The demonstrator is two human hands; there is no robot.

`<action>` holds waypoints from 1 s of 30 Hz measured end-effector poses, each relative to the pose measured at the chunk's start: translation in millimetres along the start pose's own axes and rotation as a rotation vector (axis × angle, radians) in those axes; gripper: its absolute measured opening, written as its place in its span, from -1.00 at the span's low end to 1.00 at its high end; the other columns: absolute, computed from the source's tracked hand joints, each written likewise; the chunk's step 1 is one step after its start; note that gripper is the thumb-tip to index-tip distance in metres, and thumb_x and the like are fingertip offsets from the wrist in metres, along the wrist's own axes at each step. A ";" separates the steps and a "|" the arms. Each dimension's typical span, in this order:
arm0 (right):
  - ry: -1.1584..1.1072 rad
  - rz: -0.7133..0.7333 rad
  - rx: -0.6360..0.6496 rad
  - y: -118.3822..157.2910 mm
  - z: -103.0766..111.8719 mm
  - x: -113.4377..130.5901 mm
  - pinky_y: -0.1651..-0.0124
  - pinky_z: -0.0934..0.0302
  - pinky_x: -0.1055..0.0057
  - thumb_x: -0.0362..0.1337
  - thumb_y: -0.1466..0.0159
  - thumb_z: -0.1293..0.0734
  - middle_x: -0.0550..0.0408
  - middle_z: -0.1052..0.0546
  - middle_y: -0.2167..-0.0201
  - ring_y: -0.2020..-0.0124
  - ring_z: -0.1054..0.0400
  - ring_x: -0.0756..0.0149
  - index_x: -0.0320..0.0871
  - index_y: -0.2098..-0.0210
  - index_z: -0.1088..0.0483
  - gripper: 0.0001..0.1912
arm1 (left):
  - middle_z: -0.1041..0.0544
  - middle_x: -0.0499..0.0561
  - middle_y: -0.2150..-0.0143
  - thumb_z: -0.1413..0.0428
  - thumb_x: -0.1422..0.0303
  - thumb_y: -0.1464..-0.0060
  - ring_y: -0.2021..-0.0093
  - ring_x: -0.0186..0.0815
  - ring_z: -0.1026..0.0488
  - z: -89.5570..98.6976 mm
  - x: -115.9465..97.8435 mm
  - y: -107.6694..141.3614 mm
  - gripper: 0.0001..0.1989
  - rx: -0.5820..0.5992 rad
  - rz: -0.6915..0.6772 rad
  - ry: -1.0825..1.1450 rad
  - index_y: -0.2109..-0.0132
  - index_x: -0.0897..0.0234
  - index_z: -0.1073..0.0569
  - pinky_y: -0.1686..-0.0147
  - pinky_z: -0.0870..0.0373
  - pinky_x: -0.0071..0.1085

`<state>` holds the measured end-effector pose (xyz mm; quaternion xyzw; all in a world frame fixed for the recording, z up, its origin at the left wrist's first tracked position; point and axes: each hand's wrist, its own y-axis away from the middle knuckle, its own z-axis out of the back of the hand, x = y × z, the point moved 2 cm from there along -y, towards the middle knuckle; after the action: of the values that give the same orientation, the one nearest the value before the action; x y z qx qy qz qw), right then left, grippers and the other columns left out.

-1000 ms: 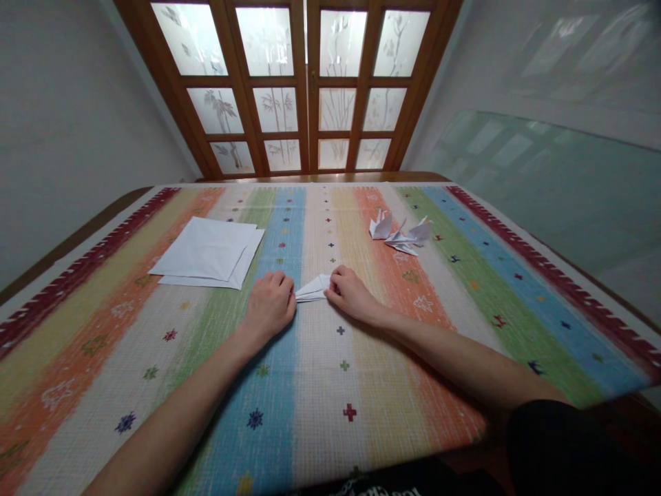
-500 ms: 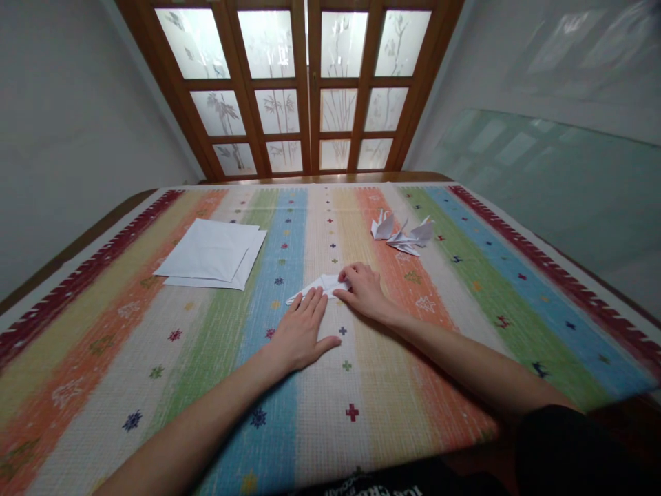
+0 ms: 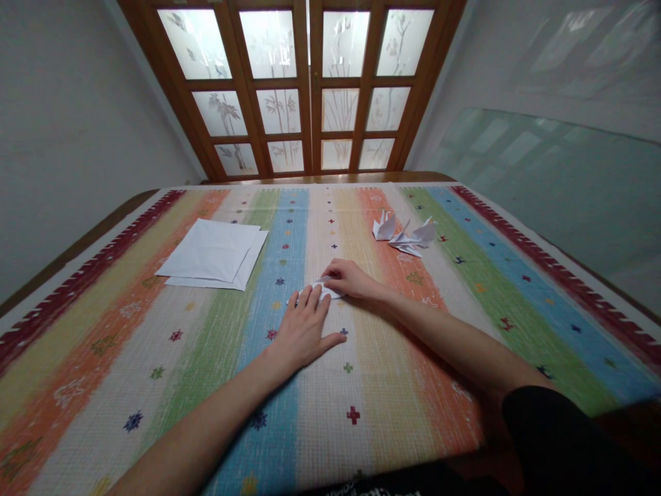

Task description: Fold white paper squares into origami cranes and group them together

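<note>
A small piece of folded white paper (image 3: 326,289) lies on the striped tablecloth, mostly covered by my hands. My left hand (image 3: 304,329) rests flat on its left part, fingers stretched forward and thumb out to the right. At the paper's far right side, my right hand (image 3: 351,279) has its thumb and forefinger closed together on the paper's edge. The exact fold under the fingers is hidden.
Square white paper sheets (image 3: 211,251) lie stacked at the left. Several folded paper cranes (image 3: 410,238) stand at the back right. The striped tablecloth (image 3: 206,358) covers the table, with wooden glass-paned doors (image 3: 310,83) beyond it and walls on both sides.
My right hand has moved left along the paper, closer to my left hand, and now covers more of it. My left hand has stayed almost in place.
</note>
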<state>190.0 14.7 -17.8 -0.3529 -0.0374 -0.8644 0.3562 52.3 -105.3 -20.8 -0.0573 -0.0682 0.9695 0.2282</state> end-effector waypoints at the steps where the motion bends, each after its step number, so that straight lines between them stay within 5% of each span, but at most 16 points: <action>1: -0.013 0.040 -0.015 2.3 0.5 -1.6 0.21 -0.24 0.40 -0.40 -0.20 -0.35 0.06 -0.50 0.39 0.34 -0.37 0.35 -0.19 0.32 -0.56 -0.88 | -0.14 0.32 -0.37 -0.04 -0.16 -0.06 -0.37 0.15 0.00 -1.0 -0.2 0.6 -0.22 -0.010 0.004 -0.015 -0.23 0.32 -0.28 -0.28 0.04 0.10; 4: 0.003 0.225 -0.023 7.6 1.8 -9.4 0.18 -0.26 0.39 -0.37 -0.27 -0.32 0.02 -0.54 0.37 0.30 -0.39 0.33 -0.17 0.30 -0.57 -0.85 | -0.01 0.37 -0.41 -0.02 -0.18 -0.06 -0.42 0.17 0.17 -2.8 -0.2 1.7 -0.18 -0.007 0.013 -0.024 -0.25 0.37 -0.27 -0.30 0.16 0.15; 10: 0.153 0.523 -0.036 11.1 1.6 -23.5 0.21 -0.28 0.36 -0.37 -0.33 -0.24 -0.05 -0.58 0.32 0.31 -0.39 0.29 -0.16 0.19 -0.57 -0.76 | -0.04 0.36 -0.41 0.04 -0.21 -0.07 -0.42 0.10 0.10 -2.1 -0.5 3.9 -0.17 0.017 0.012 -0.015 -0.27 0.34 -0.25 -0.31 0.14 0.14; 14: 0.194 0.527 -0.075 14.3 -0.7 -23.7 0.21 -0.29 0.36 -0.37 -0.35 -0.22 -0.05 -0.58 0.31 0.29 -0.39 0.29 -0.16 0.19 -0.56 -0.75 | -0.17 0.35 -0.35 -0.05 -0.16 -0.05 -0.37 0.14 -0.03 3.3 -2.0 7.1 -0.24 -0.048 0.008 -0.015 -0.20 0.34 -0.34 -0.28 0.07 0.14; 17: 0.191 0.508 -0.095 15.8 -2.3 -23.0 0.21 -0.30 0.35 -0.39 -0.34 -0.22 -0.05 -0.57 0.30 0.28 -0.39 0.29 -0.17 0.21 -0.56 -0.76 | -0.41 0.29 -0.15 -0.11 -0.02 -0.10 -0.17 0.06 -0.31 12.3 7.3 0.9 -0.43 -0.095 0.014 0.072 -0.07 0.35 -0.42 -0.16 -0.20 0.01; 21: 0.170 0.489 -0.092 15.5 -2.3 -21.8 0.20 -0.30 0.35 -0.39 -0.34 -0.23 -0.05 -0.55 0.31 0.27 -0.39 0.28 -0.18 0.21 -0.55 -0.77 | -0.49 0.20 0.02 -0.08 0.30 -0.19 0.02 -0.09 -0.41 22.9 40.7 -21.4 -0.69 -0.218 0.210 0.190 -0.04 0.35 -0.45 0.05 -0.35 -0.18; 26: 0.178 0.453 -0.085 15.7 -1.8 -20.9 0.20 -0.29 0.35 -0.38 -0.33 -0.25 -0.04 -0.54 0.32 0.27 -0.38 0.29 -0.17 0.20 -0.55 -0.78 | -0.54 0.06 0.26 -0.07 0.40 -0.18 0.18 -0.19 -0.46 12.3 63.0 -36.3 -0.85 -0.087 0.124 0.282 0.25 0.27 -0.56 0.13 -0.35 -0.29; 30: 0.205 0.474 -0.097 15.8 -2.8 -22.5 0.24 -0.26 0.38 -0.37 -0.34 -0.25 -0.04 -0.53 0.34 0.29 -0.36 0.29 -0.19 0.21 -0.56 -0.78 | -0.53 0.05 0.28 -0.04 0.45 -0.18 0.21 -0.22 -0.46 4.7 62.2 -30.8 -0.84 -0.080 0.103 0.267 0.26 0.28 -0.54 0.17 -0.35 -0.34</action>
<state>209.7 15.3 -37.1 -0.2790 0.1241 -0.7890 0.5332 9.7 -50.5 -16.3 -0.1983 -0.0727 0.9602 0.1826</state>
